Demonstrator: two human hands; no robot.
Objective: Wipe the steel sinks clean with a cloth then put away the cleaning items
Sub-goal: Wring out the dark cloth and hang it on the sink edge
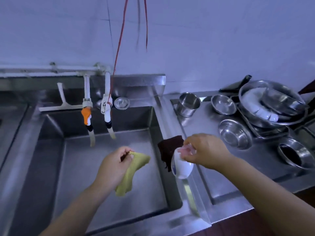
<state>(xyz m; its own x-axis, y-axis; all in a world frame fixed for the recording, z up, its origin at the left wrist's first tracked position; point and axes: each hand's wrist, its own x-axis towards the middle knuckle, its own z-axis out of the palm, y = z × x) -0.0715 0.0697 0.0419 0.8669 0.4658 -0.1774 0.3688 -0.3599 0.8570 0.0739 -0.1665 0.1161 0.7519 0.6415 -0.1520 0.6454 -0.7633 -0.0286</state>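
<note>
A deep steel sink point(71, 167) fills the middle of the view. My left hand point(113, 166) hangs over the basin, closed on a yellow-green cloth point(134, 169) that droops below the fist. My right hand point(206, 150) grips the pink top of a white bottle point(181, 166), which is tilted above the sink's right rim. Draped over that rim, just behind the bottle, lies a dark cloth point(167, 149). A second sink point(10, 120) shows partly at the far left.
Two taps point(98, 114) with hoses hang over the back of the basin, a white squeegee point(61, 103) leans behind them. On the steel counter point(230, 167) to the right stand a steel cup point(188, 103), several steel bowls point(234, 135) and a large basin of dishes point(272, 103).
</note>
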